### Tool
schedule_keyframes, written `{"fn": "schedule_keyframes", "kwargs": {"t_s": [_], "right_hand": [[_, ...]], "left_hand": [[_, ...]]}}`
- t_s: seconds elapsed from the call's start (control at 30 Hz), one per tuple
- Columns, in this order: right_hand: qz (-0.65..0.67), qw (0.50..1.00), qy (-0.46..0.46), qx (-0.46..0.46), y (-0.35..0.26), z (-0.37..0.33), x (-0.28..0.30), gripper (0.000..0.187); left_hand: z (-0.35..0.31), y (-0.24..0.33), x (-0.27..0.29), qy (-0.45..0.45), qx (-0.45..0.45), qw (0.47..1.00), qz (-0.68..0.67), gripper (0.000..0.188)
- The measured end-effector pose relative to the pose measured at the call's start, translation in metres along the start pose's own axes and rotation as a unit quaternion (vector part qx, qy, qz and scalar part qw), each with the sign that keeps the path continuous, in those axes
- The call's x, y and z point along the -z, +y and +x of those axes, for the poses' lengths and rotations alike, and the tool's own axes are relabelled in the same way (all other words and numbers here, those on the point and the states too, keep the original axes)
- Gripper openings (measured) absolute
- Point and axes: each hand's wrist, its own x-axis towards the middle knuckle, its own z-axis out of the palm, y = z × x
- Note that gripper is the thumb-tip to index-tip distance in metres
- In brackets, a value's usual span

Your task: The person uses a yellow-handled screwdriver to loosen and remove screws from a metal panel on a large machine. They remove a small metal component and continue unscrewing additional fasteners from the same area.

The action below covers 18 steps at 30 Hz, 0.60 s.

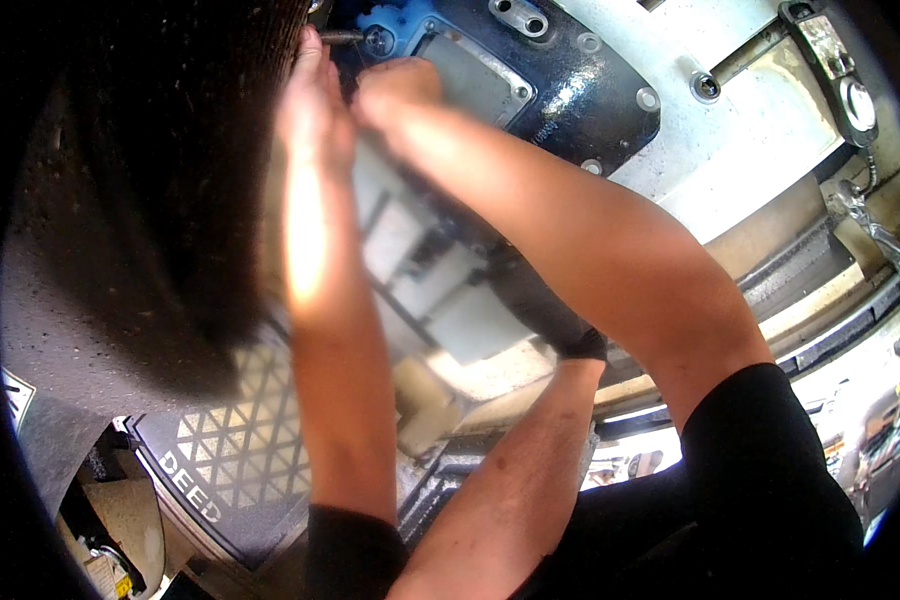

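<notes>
Work at the upper corner of a blue-black plate (615, 100), seen from your head. Your left hand (312, 105) reaches up along the edge of a dark, rough mass (170, 240); its fingertips meet the near end of a short dark rod (344, 37). Motion blur and the angle hide whether those fingers close round the rod or merely press against it, so their hold cannot be told. Your right hand (398, 88) is curled into a loose fist beside the plate's window (475, 68); whether anything lies inside that fist cannot be told either.

The step in hand is judged to be work with the rod on the round fitting (377, 41), where its far end appears to meet the blue-smeared part of the plate. The next move, by the same judgement, calls for keeping the rod in line with the fitting while your other hand steadies it or bears on the plate.

Relative to your hands, the rod lies at the tips of the left fingers, running rightward from them; the fitting sits just above your right fist, near it. The plate spreads to the right of both hands, against a white panel (720, 150). Your bare leg (500, 470) and a patterned mat (250, 420) lie below, well apart from the work.
</notes>
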Motion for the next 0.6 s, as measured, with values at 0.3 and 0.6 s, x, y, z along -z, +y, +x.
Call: {"fn": "schedule_keyframes", "kwargs": {"t_s": [0.3, 0.6], "right_hand": [[0.043, 0.998, 0.037, -0.026, 0.005, 0.003, -0.008, 0.016], [-0.085, 0.992, -0.07, -0.064, 0.0, 0.014, 0.0, 0.021]], "left_hand": [[-0.002, 0.005, -0.004, 0.026, 0.028, 0.999, 0.027, 0.035], [0.016, 0.002, 0.022, -0.136, 0.014, 0.987, -0.081, 0.043]]}}
